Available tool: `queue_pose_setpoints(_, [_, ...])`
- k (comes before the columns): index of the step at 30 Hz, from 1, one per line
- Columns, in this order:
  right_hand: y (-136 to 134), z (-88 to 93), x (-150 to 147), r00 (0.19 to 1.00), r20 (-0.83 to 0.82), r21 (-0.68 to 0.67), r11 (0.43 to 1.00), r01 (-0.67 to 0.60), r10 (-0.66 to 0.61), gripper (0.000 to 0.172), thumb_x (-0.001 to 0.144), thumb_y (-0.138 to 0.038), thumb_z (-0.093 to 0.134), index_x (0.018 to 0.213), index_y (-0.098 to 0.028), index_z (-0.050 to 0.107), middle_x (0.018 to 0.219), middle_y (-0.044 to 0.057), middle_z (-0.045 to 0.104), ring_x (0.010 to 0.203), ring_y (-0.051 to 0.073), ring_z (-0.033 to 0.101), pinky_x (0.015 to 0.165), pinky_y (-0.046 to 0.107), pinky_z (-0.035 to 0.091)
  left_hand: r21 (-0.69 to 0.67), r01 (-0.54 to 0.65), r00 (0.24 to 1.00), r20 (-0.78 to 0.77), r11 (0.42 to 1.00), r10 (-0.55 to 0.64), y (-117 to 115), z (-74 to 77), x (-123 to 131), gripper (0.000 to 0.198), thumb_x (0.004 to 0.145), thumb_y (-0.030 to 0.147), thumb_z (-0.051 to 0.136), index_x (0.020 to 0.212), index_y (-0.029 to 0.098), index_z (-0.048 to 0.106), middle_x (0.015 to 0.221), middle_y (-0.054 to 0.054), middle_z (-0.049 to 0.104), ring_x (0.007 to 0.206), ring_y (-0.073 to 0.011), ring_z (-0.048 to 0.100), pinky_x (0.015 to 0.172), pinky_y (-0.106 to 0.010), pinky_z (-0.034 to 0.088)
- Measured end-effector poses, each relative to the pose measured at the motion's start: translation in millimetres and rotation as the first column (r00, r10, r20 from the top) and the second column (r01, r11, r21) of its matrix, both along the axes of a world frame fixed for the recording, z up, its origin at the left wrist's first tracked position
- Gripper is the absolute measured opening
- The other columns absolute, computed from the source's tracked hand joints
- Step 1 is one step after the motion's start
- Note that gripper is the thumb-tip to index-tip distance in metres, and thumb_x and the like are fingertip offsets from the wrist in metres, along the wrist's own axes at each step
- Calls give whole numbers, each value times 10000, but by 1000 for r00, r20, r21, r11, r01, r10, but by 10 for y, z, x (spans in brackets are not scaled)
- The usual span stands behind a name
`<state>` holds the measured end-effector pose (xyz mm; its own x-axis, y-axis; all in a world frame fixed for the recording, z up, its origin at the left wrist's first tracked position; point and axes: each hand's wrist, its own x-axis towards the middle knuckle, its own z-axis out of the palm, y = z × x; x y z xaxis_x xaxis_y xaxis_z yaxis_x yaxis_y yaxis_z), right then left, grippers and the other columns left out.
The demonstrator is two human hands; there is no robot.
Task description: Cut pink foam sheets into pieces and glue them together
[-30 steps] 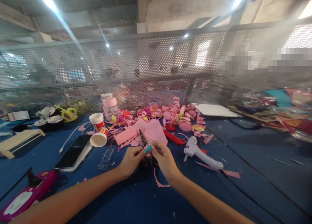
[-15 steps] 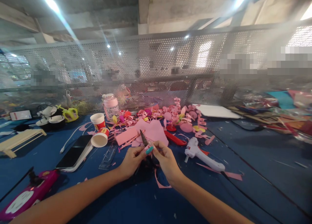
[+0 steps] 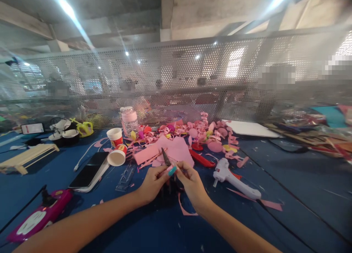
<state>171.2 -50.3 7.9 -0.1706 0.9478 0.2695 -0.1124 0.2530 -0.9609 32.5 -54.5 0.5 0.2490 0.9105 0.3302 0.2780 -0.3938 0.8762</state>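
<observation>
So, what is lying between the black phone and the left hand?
In the head view, a clear plastic piece, perhaps a ruler, lies on the blue table between the phone and the left hand.

Our left hand and right hand meet at the near middle of the tabletop, with the scissors between them pointing away from us. Just behind the scissors lie paper sheets, and farther back stands the mesh screen. Right of our hands lies a glue gun. To the left lie a phone and a tipped cup, with an upright cup and a bottle behind them. A power strip sits near left.
</observation>
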Motion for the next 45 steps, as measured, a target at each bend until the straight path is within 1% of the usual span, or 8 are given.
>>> queue_pose_setpoints(5, [32,-60,0,999,24,32,999,-29,28,329,726,-505,561,672,-184,512,649,-13,469,569,109,447,527,232,377,58,60,998,14,997,-61,-13,24,3,326,865,406,421,725,130,525,656,5,511,604,-104,467,567,-208,365])
queue_pose_setpoints(9, [38,-85,2,997,74,70,998,2,-8,335,740,-518,536,678,-189,531,656,-6,487,590,121,470,537,239,390,77,83,997,-3,994,-83,-19,28,-2,307,881,383,394,751,132,514,683,2,502,630,-109,459,595,-219,363])
queue_pose_setpoints(18, [31,-110,-14,978,154,181,977,114,-143,291,764,-465,534,677,-190,569,700,8,507,657,137,477,589,252,393,22,88,996,-2,996,-88,-46,-19,-31,343,902,415,311,892,142,519,571,48,417,497,-84,359,480,-202,298])
queue_pose_setpoints(25, [-2,-76,-28,992,89,91,993,79,-87,299,757,-477,537,672,-190,528,601,-24,443,587,120,428,524,229,349,-39,35,994,105,999,-30,-43,-22,-13,334,845,452,433,877,142,552,565,51,433,453,-67,330,427,-187,258])
queue_pose_setpoints(30, [3,-72,-32,999,26,49,999,22,-23,312,760,-481,518,647,-195,461,582,-39,412,550,108,379,511,229,320,-83,43,990,139,996,-32,-43,-11,6,320,817,441,495,886,138,570,547,55,437,430,-54,315,408,-178,241])
queue_pose_setpoints(39, [23,-133,-35,995,72,88,994,59,-66,254,761,-419,510,645,-194,489,639,-15,419,635,139,412,557,248,329,-119,18,991,136,993,-1,-22,-43,8,325,792,448,528,916,148,527,494,76,409,404,-57,326,398,-177,243])
queue_pose_setpoints(42, [6,-124,-43,994,73,92,993,74,-81,250,764,-423,506,666,-193,509,675,-6,428,651,142,429,582,258,351,-102,-27,992,117,994,39,-17,-56,6,306,792,453,525,873,160,492,480,85,391,404,-61,330,400,-176,246])
queue_pose_setpoints(45, [-5,-120,-45,984,87,136,980,144,-157,257,764,-433,505,675,-193,533,750,15,449,709,156,454,647,282,379,-62,-41,997,67,997,45,-12,-50,1,311,798,464,508,763,155,491,523,63,423,453,-69,369,431,-184,277])
